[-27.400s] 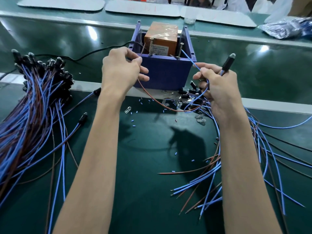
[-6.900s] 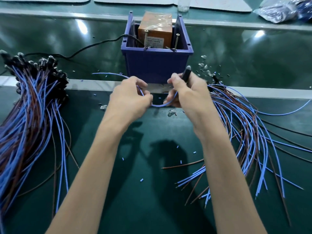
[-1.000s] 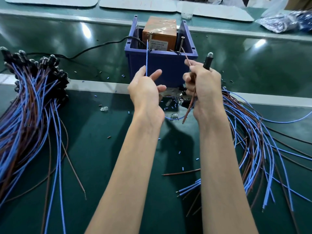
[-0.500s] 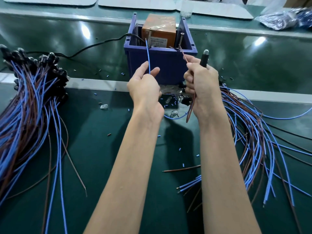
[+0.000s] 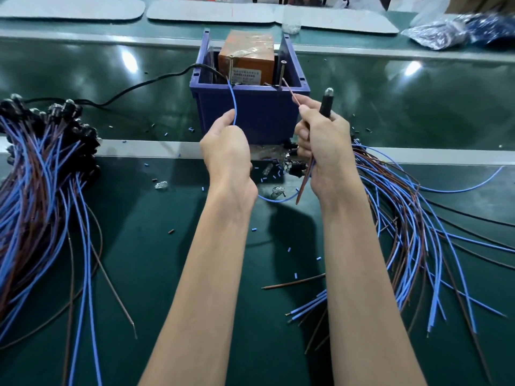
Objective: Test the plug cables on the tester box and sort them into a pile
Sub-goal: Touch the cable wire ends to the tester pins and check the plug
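The tester box [image 5: 248, 112] is a blue bin holding an orange block, with two upright metal posts at its front rim. My left hand [image 5: 227, 151] pinches the blue wire [image 5: 235, 107], whose tip reaches the left post. My right hand [image 5: 324, 146] grips the black plug [image 5: 326, 103], bulb end up, and pinches the brown wire [image 5: 291, 91], whose tip touches the right post. The blue wire loops below between my hands. A pile of cables [image 5: 41, 190] lies at the left, and another spread of cables [image 5: 412, 227] lies at the right.
A black power cord [image 5: 145, 83] runs left from the box. Small wire scraps and loose bulbs [image 5: 274, 176] litter the green mat in front of it. A metal strip [image 5: 139, 147] crosses the bench. Grey pads [image 5: 211, 9] and a plastic bag [image 5: 446, 32] lie at the back.
Both hands edged closer to the box; the blue wire's tip bent over to the left post and the brown tip reached the right post.
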{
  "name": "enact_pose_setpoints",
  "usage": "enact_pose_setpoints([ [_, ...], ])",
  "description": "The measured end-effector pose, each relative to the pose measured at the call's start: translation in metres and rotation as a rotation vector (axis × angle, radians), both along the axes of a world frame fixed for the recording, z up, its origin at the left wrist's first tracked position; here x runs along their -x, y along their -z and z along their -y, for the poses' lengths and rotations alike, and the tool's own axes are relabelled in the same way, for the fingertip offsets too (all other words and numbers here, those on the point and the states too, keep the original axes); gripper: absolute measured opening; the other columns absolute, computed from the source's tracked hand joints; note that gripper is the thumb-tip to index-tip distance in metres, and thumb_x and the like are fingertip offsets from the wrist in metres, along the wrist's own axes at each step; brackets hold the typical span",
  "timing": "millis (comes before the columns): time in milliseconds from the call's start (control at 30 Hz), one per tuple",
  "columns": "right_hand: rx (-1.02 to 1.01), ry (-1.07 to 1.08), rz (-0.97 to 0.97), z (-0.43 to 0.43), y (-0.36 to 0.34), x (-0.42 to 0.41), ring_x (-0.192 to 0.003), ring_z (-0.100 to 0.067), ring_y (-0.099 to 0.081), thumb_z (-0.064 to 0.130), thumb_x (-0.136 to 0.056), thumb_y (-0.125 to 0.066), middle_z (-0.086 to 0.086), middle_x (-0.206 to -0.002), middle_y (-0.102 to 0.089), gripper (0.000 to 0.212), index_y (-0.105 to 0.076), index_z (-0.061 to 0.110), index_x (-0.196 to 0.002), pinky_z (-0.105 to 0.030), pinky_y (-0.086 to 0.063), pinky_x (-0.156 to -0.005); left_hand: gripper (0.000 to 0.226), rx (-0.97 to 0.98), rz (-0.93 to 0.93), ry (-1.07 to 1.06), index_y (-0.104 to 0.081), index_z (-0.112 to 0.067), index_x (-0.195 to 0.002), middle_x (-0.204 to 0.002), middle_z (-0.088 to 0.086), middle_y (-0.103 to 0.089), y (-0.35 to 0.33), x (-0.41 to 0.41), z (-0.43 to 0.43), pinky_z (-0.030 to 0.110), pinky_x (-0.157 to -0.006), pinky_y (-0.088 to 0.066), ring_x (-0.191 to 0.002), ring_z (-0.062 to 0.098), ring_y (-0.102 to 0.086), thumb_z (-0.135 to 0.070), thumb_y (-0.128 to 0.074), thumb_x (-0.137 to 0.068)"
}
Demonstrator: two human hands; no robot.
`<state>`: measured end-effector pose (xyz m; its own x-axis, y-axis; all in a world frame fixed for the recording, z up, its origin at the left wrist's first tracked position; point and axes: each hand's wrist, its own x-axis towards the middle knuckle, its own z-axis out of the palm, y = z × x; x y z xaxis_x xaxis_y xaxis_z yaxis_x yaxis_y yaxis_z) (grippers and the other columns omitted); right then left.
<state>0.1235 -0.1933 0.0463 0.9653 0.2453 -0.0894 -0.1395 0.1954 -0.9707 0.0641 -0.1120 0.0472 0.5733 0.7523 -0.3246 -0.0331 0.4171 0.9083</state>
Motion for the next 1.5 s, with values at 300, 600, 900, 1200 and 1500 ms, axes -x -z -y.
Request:
enact_pose_setpoints([
  [300,-0.020,-0.019,0.012,-0.006,0.001,0.001,-0.036,-0.001,-0.027,0.009,-0.097,-0.047,0.010,-0.046,-0.034,0.022,-0.066,0.019,-0.098,-0.014,-0.023,-0.038,0.047,-0.192,0.024,0.010,-0.059,-0.020,-0.109,-0.091,-0.002,-0.056,0.002,0.002,-0.011,0.011,-0.047,-0.036,-0.039,0.001,-0.052,0.009,-0.028,-0.090],
  [600,-0.026,0.006,0.011,-0.004,0.000,0.000,-0.037,-0.002,-0.025,0.006,-0.093,-0.046,0.009,-0.046,-0.032,0.024,-0.068,0.015,-0.099,-0.016,-0.020,-0.038,0.054,-0.325,-0.028,0.078,-0.063,-0.011,-0.116,-0.093,0.001,-0.063,0.000,0.005,-0.018,0.008,-0.040,-0.033,-0.038,0.000,-0.052,0.013,-0.026,-0.084],
  [900,0.019,0.001,0.029,-0.005,0.000,0.001,-0.035,-0.003,-0.025,0.006,-0.093,-0.046,0.014,-0.040,-0.032,0.026,-0.070,0.012,-0.103,-0.015,-0.022,-0.038,0.052,-0.352,-0.035,0.096,-0.066,-0.012,-0.104,-0.089,0.000,-0.064,-0.002,0.007,-0.019,0.008,-0.040,-0.032,-0.037,0.001,-0.052,0.014,-0.026,-0.083],
  [1200,0.019,0.001,0.024,-0.005,0.000,0.001,-0.037,-0.003,-0.024,0.006,-0.092,-0.048,0.013,-0.040,-0.031,0.022,-0.063,0.016,-0.078,-0.015,-0.021,-0.037,0.056,-0.345,-0.020,-0.033,-0.057,-0.010,-0.124,-0.092,-0.005,-0.060,-0.005,0.008,-0.021,0.012,-0.046,-0.035,-0.039,0.002,-0.055,0.013,-0.028,-0.083],
  [1500,0.013,-0.002,0.023,-0.007,0.002,-0.001,-0.035,-0.003,-0.025,0.007,-0.092,-0.047,0.014,-0.039,-0.033,0.026,-0.070,0.015,-0.099,-0.015,-0.022,-0.037,0.058,-0.302,-0.035,-0.059,-0.055,-0.010,-0.128,-0.096,-0.004,-0.057,-0.001,0.009,-0.021,0.017,-0.054,-0.038,-0.039,0.003,-0.056,0.014,-0.027,-0.083],
])
